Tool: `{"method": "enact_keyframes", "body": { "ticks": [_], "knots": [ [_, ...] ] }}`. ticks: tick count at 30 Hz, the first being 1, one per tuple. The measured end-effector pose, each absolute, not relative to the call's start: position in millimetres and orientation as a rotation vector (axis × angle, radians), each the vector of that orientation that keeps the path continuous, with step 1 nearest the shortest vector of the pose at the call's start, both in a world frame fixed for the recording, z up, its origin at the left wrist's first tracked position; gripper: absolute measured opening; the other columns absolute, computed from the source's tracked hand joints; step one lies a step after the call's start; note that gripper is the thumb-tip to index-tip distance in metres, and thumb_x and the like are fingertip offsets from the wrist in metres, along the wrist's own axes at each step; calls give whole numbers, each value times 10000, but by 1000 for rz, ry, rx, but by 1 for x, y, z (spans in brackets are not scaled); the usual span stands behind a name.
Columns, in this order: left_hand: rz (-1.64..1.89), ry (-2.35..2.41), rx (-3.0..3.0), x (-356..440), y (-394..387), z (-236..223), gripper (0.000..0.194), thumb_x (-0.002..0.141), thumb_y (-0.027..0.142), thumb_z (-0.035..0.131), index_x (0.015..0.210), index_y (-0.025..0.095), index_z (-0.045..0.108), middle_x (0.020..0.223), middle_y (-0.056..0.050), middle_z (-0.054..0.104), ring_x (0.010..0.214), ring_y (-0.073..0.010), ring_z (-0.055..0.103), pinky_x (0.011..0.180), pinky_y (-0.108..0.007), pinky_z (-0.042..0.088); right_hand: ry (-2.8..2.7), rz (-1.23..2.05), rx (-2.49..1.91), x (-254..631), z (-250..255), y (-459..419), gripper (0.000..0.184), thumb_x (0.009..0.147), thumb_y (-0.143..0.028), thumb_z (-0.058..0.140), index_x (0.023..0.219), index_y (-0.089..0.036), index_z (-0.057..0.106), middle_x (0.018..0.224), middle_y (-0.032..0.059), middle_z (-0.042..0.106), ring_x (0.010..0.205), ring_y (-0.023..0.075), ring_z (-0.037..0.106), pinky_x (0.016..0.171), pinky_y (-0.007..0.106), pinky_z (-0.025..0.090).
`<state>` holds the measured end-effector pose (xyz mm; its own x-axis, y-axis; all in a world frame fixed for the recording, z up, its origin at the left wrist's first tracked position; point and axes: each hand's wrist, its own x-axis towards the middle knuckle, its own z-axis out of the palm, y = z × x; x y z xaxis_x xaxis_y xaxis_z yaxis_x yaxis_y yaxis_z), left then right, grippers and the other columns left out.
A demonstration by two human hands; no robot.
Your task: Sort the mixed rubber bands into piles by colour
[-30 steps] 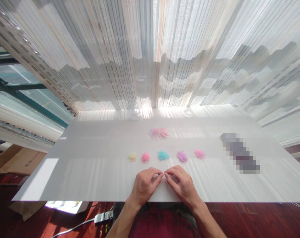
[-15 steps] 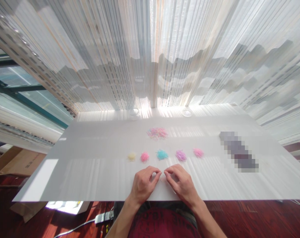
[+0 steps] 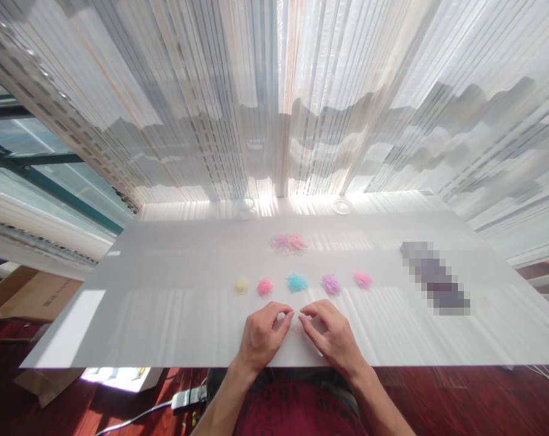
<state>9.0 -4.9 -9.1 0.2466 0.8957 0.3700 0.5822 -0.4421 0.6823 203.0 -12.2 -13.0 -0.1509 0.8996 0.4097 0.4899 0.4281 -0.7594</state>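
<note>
My left hand (image 3: 264,334) and my right hand (image 3: 331,332) rest low over the white table, thumb and forefinger of each pinched together. Their fingertips face each other with a narrow gap between; anything held in them is too small to make out. Faint thin pinkish strands (image 3: 296,327) lie on the table between the hands. Just beyond is a row of small piles of thin strand-like pieces: pale yellow (image 3: 241,286), bright pink (image 3: 265,286), turquoise (image 3: 296,282), purple (image 3: 331,284) and light pink (image 3: 362,279). Farther back lies a larger mixed-colour pile (image 3: 288,243).
The white table (image 3: 165,327) runs up to a sheer striped curtain (image 3: 201,109). Two clear round objects (image 3: 342,207) stand at its back edge. A pixelated patch (image 3: 435,278) covers something on the right. A cardboard box (image 3: 38,293) and a power strip (image 3: 189,397) are below on the left.
Both hands keep nearly the same pinched pose, with only a very slight shift. The piles look unchanged, and the view has moved a little.
</note>
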Motion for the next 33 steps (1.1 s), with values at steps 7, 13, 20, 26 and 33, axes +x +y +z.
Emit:
{"method": "enact_keyframes", "body": {
  "ticks": [7, 13, 20, 26, 33],
  "knots": [
    [1063, 1341, 2156, 10, -3, -7, 162, 1032, 260, 588, 952, 200, 716, 827, -3, 769, 555, -103, 586, 593, -218, 477, -1757, 564, -1233, 202, -14, -11, 181, 1034, -304, 583, 906, -224, 684, 819, 37, 693, 722, 174, 644, 633, 275, 550],
    [1051, 1272, 2201, 15, 3, 1, 169, 1027, 257, 599, 940, 202, 733, 838, -11, 781, 591, -109, 626, 630, -219, 504, -1646, 517, -1300, 202, -12, -10, 212, 1028, -341, 591, 894, -222, 705, 786, 29, 688, 668, 167, 626, 622, 283, 542],
    [991, 1530, 2211, 27, 13, 0, 179, 999, 269, 632, 934, 223, 792, 720, 4, 679, 638, -124, 641, 616, -215, 482, -1521, 549, -1394, 203, -11, -10, 237, 1016, -398, 591, 1005, -209, 734, 839, 47, 734, 685, 175, 671, 639, 293, 577],
    [944, 1678, 2206, 40, 21, -5, 190, 982, 261, 652, 886, 231, 813, 661, 8, 648, 588, -130, 600, 561, -222, 424, -1487, 581, -1395, 204, -8, -10, 248, 1015, -389, 577, 958, -213, 741, 852, 54, 753, 694, 183, 687, 638, 292, 578],
    [901, 1752, 2240, 50, 26, -5, 139, 948, 235, 696, 867, 238, 809, 659, 5, 666, 559, -147, 610, 524, -244, 392, -1452, 606, -1404, 205, -6, -11, 252, 1010, -374, 578, 933, -206, 749, 855, 60, 759, 704, 187, 695, 642, 291, 579]
  ]
}}
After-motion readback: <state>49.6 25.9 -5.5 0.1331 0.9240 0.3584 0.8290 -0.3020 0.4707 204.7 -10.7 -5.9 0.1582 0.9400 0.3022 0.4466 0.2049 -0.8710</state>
